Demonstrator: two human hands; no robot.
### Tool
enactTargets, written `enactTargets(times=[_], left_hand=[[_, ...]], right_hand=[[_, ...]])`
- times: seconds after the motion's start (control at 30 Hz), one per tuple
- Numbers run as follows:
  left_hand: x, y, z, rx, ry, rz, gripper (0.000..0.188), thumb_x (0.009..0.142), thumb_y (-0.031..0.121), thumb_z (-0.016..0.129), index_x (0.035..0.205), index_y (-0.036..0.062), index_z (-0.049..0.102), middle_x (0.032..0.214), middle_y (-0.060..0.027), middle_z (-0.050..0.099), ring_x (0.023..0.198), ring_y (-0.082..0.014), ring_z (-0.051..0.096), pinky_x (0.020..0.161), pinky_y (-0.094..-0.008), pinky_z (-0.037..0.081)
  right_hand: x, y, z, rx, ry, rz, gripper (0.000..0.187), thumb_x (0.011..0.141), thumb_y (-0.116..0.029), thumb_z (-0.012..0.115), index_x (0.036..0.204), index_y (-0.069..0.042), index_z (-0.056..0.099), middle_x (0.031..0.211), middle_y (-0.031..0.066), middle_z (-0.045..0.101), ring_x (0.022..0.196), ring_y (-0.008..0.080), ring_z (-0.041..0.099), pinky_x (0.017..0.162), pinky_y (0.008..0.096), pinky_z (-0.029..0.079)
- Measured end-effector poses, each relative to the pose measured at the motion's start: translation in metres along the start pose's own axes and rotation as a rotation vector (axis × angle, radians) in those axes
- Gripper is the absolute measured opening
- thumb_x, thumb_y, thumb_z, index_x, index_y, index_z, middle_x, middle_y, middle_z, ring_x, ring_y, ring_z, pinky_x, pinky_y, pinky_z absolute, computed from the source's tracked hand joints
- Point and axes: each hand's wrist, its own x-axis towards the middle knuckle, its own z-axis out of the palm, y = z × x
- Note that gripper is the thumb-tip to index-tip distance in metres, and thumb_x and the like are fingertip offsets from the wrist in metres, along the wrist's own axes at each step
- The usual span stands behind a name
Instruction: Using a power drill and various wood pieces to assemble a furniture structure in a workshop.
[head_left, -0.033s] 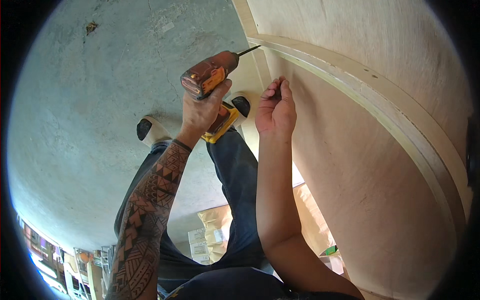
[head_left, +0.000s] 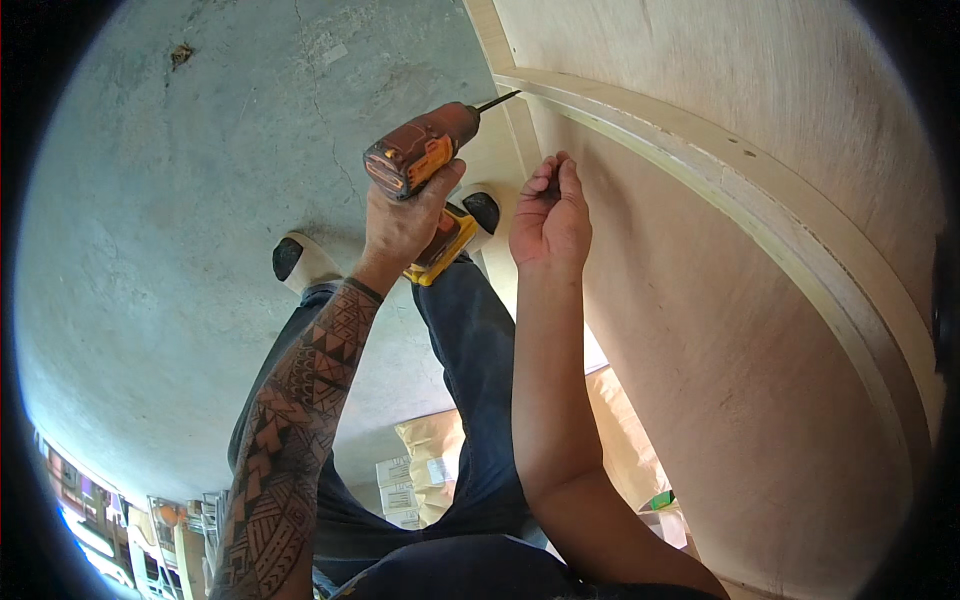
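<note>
My left hand [head_left: 400,228] is wrapped round the grip of a red-brown and yellow cordless drill [head_left: 418,145]. A long dark bit [head_left: 497,100] points up and right from the drill, its tip at the end of a pale wooden strip [head_left: 690,135]. Whether the tip touches the wood or a screw is too small to tell. My right hand [head_left: 550,220] is raised below that strip, palm turned up. Its fingers are curled and pinched together beside the plywood panel [head_left: 690,330]; what they hold, if anything, is hidden.
Grey concrete floor [head_left: 180,270] spreads to the left, with my two shoes on it. Below, between my legs, lie a brown paper package [head_left: 432,450] and white boxes [head_left: 398,490]. Metal racks and other goods [head_left: 170,530] stand at the lower left.
</note>
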Motion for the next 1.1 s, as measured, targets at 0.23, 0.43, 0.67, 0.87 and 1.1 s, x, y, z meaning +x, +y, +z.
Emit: enactTargets(times=[0.23, 0.43, 0.67, 0.87, 1.1], left_hand=[[-0.005, 0.002, -0.005, -0.008, 0.005, 0.014, 0.023, 0.098, 0.027, 0.077, 0.098, 0.0058, 0.069, 0.069, 0.0015, 0.061, 0.057, -0.0085, 0.057, 0.053, -0.0286, 0.047], [-0.006, -0.005, -0.003, -0.012, -0.040, -0.013, 0.022, 0.098, 0.027, 0.076, 0.097, 0.0064, 0.069, 0.068, 0.0020, 0.061, 0.057, -0.0084, 0.057, 0.054, -0.0280, 0.047], [-0.001, 0.004, -0.007, -0.046, 0.007, -0.055, 0.021, 0.099, 0.026, 0.075, 0.099, 0.0059, 0.070, 0.069, 0.0022, 0.061, 0.057, -0.0083, 0.056, 0.053, -0.0274, 0.045], [-0.019, -0.002, -0.043, -0.181, -0.180, -0.211, 0.025, 0.100, 0.025, 0.074, 0.109, 0.0026, 0.071, 0.072, 0.0001, 0.062, 0.055, -0.0091, 0.053, 0.054, -0.0268, 0.045], [-0.073, -0.012, -0.100, -0.662, -0.192, -0.377, 0.031, 0.100, 0.023, 0.076, 0.120, 0.0016, 0.065, 0.106, -0.0121, 0.073, 0.066, -0.0076, 0.060, 0.056, -0.0270, 0.057]], right_hand=[[0.006, 0.001, 0.004, 0.045, -0.009, -0.038, 0.017, 0.107, -0.009, 0.068, 0.115, 0.005, 0.064, 0.103, 0.0105, 0.067, 0.097, 0.0188, 0.070, 0.091, 0.0256, 0.063], [0.001, 0.004, 0.006, 0.012, -0.083, -0.030, 0.016, 0.106, -0.012, 0.070, 0.113, 0.002, 0.065, 0.102, 0.0092, 0.068, 0.093, 0.0157, 0.068, 0.083, 0.0236, 0.061], [0.002, 0.005, 0.009, -0.009, 0.027, -0.033, 0.015, 0.107, -0.015, 0.070, 0.112, -0.002, 0.067, 0.102, 0.0066, 0.069, 0.089, 0.0134, 0.067, 0.079, 0.0224, 0.059], [0.006, 0.009, 0.003, -0.078, -0.002, -0.047, 0.016, 0.107, -0.016, 0.069, 0.113, -0.001, 0.067, 0.103, 0.0071, 0.068, 0.091, 0.0151, 0.067, 0.085, 0.0252, 0.061], [0.009, 0.026, 0.003, -0.058, -0.059, 0.072, 0.015, 0.107, -0.016, 0.069, 0.112, -0.002, 0.067, 0.105, 0.0082, 0.068, 0.096, 0.0173, 0.068, 0.089, 0.0286, 0.062]])
